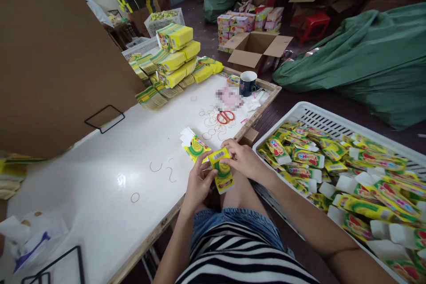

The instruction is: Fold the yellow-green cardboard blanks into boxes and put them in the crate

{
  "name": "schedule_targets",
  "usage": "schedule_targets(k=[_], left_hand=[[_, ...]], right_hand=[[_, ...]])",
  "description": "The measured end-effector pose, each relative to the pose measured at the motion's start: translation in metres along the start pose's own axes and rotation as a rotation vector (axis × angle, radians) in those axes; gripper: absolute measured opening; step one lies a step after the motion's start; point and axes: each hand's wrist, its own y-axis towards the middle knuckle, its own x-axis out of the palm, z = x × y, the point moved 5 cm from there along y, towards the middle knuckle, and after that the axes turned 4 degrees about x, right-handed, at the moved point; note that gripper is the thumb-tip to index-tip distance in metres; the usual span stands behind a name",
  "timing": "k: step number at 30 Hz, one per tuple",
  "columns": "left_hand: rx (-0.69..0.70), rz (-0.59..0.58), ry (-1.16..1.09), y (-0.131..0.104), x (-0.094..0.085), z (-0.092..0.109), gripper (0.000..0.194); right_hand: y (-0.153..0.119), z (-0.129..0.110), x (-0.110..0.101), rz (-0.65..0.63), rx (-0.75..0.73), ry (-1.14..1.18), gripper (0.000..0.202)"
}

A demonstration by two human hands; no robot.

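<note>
Above my lap, just off the table edge, a yellow and green printed box [221, 176] is held between both hands. My left hand [200, 182] grips its left side with thumb and fingers. At its upper right side my right hand [238, 156] pinches the box near the top. Behind it, a small stack of flat yellow cartons [194, 145] with white flaps lies at the table's edge. To the right, a white basket [301, 108] holds many yellow boxes, some with white ends standing out.
On the white table [109, 173] lie loose rubber bands [135, 197], red-handled scissors [226, 117] and a dark mug [248, 83]. Bundled yellow cartons [176, 60] are piled at its far end. An open cardboard box [248, 58] and green sacks [366, 66] stand beyond.
</note>
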Motion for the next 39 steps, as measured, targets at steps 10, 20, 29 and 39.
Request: schedule_targets(k=[10, 20, 29, 39], left_hand=[[-0.005, 0.041, -0.013, 0.002, -0.001, -0.004, 0.054], [0.004, -0.017, -0.111, 0.004, 0.006, 0.007, 0.052], [0.221, 0.138, 0.363, 0.008, -0.001, -0.004, 0.055], [0.18, 0.189, 0.922, 0.004, -0.044, -0.042, 0.044]], right_hand=[[0.0, -0.002, 0.009, 0.041, 0.032, -0.161, 0.03], [-0.008, 0.019, 0.003, 0.083, -0.096, 0.513, 0.021], [-0.052, 0.029, -0.078, 0.645, -0.063, -0.109, 0.018], [0.048, 0.033, 0.057, 0.255, 0.094, -0.231, 0.013]])
